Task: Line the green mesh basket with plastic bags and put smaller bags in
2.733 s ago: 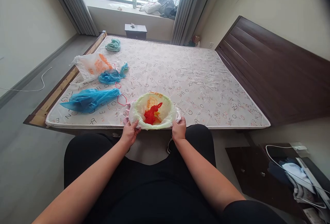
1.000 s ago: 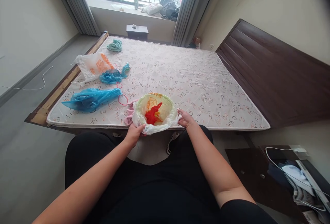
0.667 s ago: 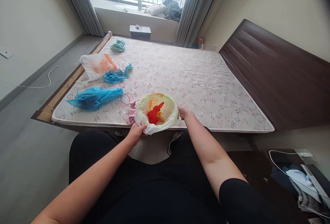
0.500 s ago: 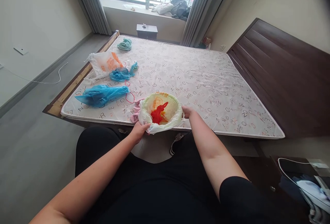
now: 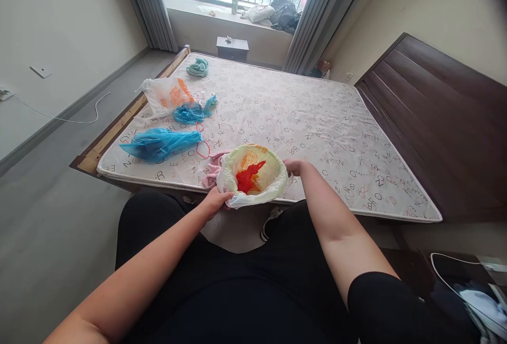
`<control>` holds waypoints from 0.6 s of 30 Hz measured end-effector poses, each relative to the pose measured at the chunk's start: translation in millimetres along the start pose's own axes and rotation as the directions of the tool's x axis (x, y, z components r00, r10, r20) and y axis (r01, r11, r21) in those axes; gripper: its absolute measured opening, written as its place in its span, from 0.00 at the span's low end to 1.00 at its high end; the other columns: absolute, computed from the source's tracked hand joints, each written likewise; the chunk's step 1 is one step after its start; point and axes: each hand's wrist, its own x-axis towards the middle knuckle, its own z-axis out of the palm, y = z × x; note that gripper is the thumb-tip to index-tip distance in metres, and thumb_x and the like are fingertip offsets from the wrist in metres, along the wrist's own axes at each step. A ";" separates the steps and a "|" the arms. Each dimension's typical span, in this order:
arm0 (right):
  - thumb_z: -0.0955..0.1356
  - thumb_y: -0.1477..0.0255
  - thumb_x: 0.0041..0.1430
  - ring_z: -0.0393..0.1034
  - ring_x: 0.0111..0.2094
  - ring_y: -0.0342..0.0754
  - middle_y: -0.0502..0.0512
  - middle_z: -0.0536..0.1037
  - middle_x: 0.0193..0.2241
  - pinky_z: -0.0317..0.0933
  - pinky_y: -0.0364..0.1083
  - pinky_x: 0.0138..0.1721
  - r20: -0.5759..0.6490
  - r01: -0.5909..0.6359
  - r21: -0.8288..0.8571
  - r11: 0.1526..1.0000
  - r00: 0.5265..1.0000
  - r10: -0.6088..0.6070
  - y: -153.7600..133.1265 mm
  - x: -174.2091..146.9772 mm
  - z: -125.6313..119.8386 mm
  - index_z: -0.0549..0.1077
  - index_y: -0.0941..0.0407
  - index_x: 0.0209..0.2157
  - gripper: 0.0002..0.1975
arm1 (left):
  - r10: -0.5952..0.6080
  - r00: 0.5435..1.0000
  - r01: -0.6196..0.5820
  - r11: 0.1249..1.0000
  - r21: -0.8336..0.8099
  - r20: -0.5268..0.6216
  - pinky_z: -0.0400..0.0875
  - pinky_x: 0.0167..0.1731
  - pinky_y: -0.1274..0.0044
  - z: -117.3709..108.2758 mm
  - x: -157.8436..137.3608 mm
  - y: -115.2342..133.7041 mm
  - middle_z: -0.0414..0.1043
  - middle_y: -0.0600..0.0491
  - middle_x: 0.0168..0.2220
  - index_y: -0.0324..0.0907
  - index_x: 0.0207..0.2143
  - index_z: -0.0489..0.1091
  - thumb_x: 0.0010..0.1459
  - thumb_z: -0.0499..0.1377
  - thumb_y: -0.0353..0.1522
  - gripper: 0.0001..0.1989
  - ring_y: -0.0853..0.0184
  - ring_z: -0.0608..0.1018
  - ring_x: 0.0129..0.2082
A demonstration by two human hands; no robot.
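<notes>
Since the earliest frame, the person's right hand [image 5: 293, 167] has gone from the near right corner of the bag [image 5: 273, 169] round to its right flank, and the left hand [image 5: 216, 200] has slid a little further under the near left lip. White plastic now hangs over the bag's near edge, where a green lip showed. The camera has also turned, so the whole room sits differently in view.

The left hand is closed on the bag, thumb over the lip and fingers tucked out of sight outside. The right hand is at the bag's outer wall with its fingers partly hidden; whether it grips or only presses cannot be told.

The bag stands open-mouthed at the near edge of the mattress [image 5: 317, 122], with a crumpled red thing [image 5: 249, 177] inside. A pink cloth [image 5: 214, 169] lies against the bag's left side, and a blue sack [image 5: 162, 144] further left of it. Beyond that sack, away from the bag, lies a white sack [image 5: 166, 94].

The step in hand looks like spreading and settling the bag's lip. Further work there would seem to call for a steady left pinch, an even right pull, and the mouth kept upright around the red thing.
</notes>
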 end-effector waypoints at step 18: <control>0.60 0.69 0.69 0.69 0.29 0.48 0.59 0.80 0.30 0.47 0.44 0.31 -0.444 0.069 -0.801 0.594 0.597 -0.668 -22.6 -32.6 72.8 0.77 0.57 0.45 0.15 | -0.073 0.996 0.077 0.996 0.055 -0.058 0.66 0.16 0.78 -1.6 -2.3 5.2 0.73 0.51 0.26 0.37 0.38 0.72 0.45 0.71 0.35 0.19 0.68 0.72 0.20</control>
